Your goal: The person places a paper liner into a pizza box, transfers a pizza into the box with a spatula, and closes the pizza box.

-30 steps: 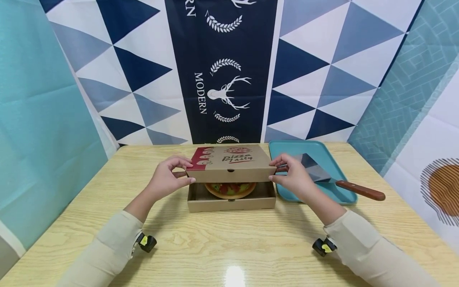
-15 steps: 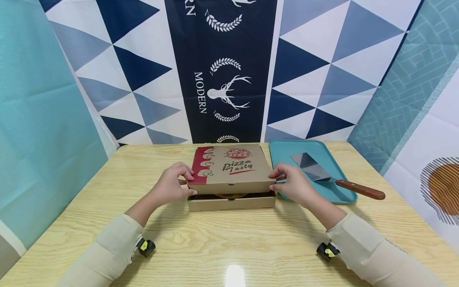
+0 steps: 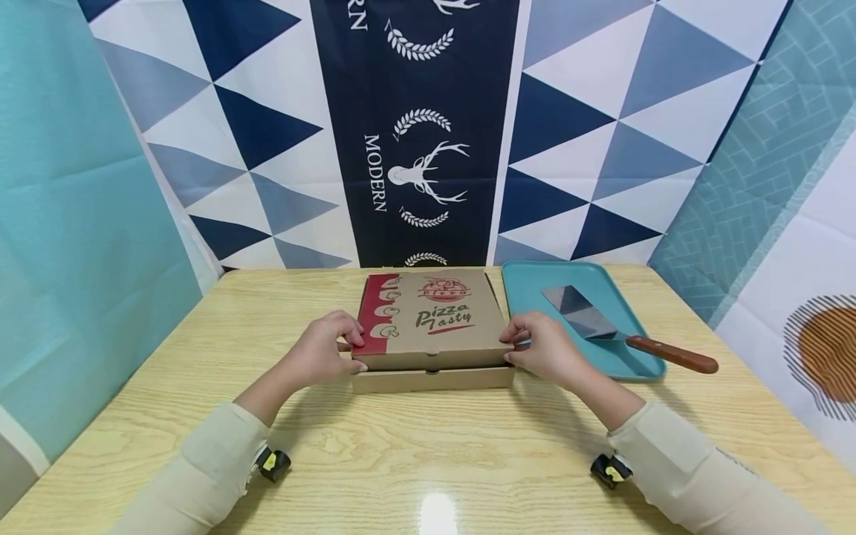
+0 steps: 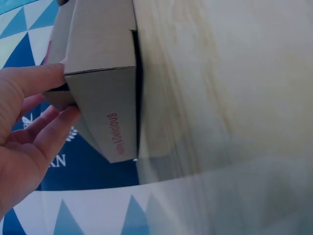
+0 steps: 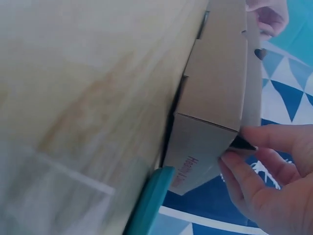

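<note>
A brown cardboard pizza box with a red left strip and "Pizza Tasty" print stands at the back middle of the table. Its lid (image 3: 435, 316) tilts down over the base (image 3: 432, 382), whose front wall shows below the lid's front flap. My left hand (image 3: 325, 349) pinches the lid's front left corner between thumb and fingers. At the front right corner, my right hand (image 3: 545, 348) holds the lid in the same way. Up close, the left wrist view shows the box's side wall (image 4: 100, 112), and the right wrist view the opposite side wall (image 5: 198, 152). The lid hides the box's inside.
Just right of the box lies a teal tray (image 3: 591, 273). On it rests a metal spatula (image 3: 672, 354), its wooden handle sticking out over the right rim. Patterned cloth (image 3: 421, 171) hangs behind the table's back edge.
Both hands have lowered the lid's front edge toward the base. The pizza seen in the box one second ago is now covered. Tray and spatula stay put.
</note>
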`<state>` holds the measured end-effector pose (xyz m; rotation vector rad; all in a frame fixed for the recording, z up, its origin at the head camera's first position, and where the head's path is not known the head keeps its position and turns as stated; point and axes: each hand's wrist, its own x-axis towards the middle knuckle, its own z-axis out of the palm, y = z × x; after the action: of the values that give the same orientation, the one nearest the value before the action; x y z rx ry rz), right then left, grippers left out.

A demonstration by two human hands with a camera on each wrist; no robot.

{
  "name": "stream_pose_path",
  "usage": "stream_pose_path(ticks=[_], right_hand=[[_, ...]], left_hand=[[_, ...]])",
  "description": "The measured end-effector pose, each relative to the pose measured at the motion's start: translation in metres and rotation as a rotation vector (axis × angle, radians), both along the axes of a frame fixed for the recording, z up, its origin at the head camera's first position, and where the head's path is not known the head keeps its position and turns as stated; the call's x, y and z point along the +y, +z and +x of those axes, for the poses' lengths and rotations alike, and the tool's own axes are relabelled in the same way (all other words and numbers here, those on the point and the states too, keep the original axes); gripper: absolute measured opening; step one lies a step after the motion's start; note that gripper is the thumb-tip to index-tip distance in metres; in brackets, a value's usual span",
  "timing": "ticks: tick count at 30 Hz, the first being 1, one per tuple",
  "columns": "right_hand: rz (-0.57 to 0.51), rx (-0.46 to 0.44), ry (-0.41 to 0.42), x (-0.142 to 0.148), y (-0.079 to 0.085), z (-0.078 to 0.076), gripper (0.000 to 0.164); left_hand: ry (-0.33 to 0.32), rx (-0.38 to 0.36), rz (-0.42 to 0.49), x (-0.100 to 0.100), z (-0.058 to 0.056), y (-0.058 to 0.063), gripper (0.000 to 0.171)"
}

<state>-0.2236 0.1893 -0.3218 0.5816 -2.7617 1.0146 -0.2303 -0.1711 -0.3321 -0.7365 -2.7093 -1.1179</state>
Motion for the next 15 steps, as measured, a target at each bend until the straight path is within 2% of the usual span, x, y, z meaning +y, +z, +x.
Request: stream_pose_path(ticks=[3,7,11,13,15], right_hand=[[0.03,-0.004,0.02,0.001,0.005,0.001,0.016],[0.063,0.026,0.051,-0.001,0.015,-0.001,0.013],[0.181,0.175,0.124,-0.009,0.024,-0.007,0.016],[0.263,0.257,0.183,-0.013,0.025,-0.011,0.018],[0.326,0.317,0.229,-0.017,0.025,-0.014,0.019]], left_hand=[[-0.03,0.024,-0.081,-0.003,0.002,0.006,0.025],[-0.075,0.105,-0.206,-0.004,0.0,0.017,0.014],[-0.114,0.196,-0.292,0.004,-0.005,0.028,0.01],[-0.136,0.193,-0.32,0.009,-0.008,0.031,0.014],[-0.167,0.151,-0.345,0.014,-0.011,0.032,0.019]])
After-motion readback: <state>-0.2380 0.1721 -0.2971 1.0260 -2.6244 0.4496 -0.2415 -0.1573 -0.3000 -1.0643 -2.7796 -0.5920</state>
